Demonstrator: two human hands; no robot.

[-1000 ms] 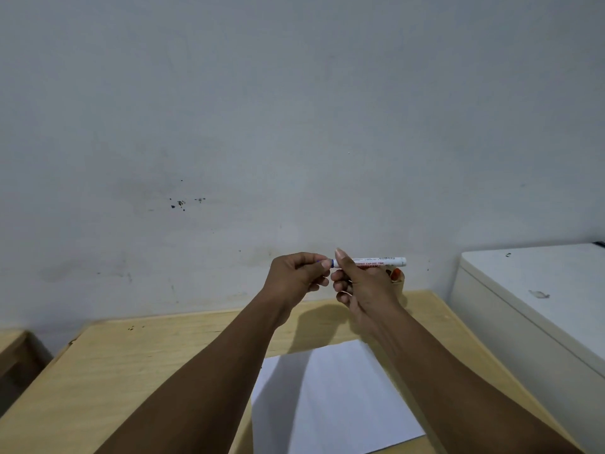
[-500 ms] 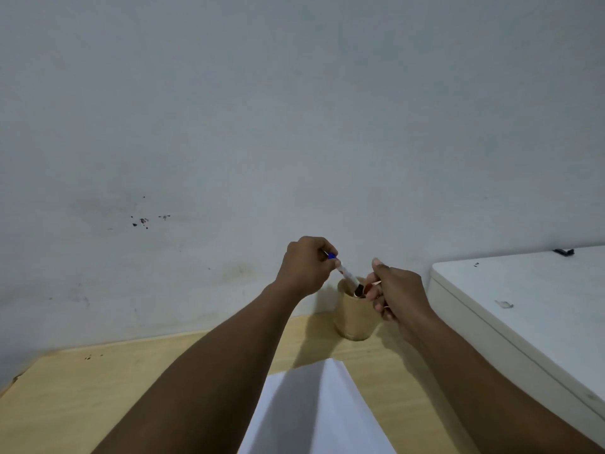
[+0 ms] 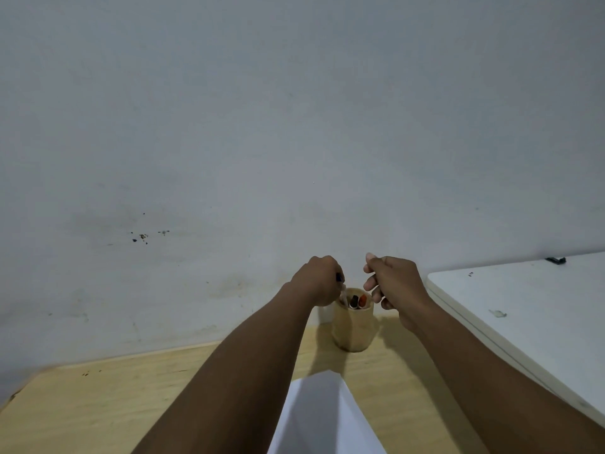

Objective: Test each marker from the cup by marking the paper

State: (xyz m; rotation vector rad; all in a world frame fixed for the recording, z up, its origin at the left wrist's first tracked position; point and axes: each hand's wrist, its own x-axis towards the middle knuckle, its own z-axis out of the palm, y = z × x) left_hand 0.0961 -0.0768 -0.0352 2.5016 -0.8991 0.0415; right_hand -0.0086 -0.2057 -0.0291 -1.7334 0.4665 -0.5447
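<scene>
A tan wooden cup (image 3: 353, 332) stands on the table near the wall. A black-capped marker (image 3: 354, 301) and an orange-capped marker (image 3: 362, 300) stick up inside it. My left hand (image 3: 319, 280) is shut on a white marker with a blue end (image 3: 342, 294), whose lower end dips into the cup at its left rim. Just right of the cup's mouth, my right hand (image 3: 391, 283) hovers with loosely curled, spread fingers and holds nothing. The white paper (image 3: 324, 417) lies in front of the cup, between my forearms.
The light wooden table (image 3: 98, 404) runs along a grey wall. A white tabletop (image 3: 523, 322) adjoins it on the right, slightly higher, with a small black object (image 3: 555, 259) at its far edge.
Both hands held the marker level in front of me; my left hand then tipped it down into the cup, and my right hand let go and drew aside. The view shifted toward the cup.
</scene>
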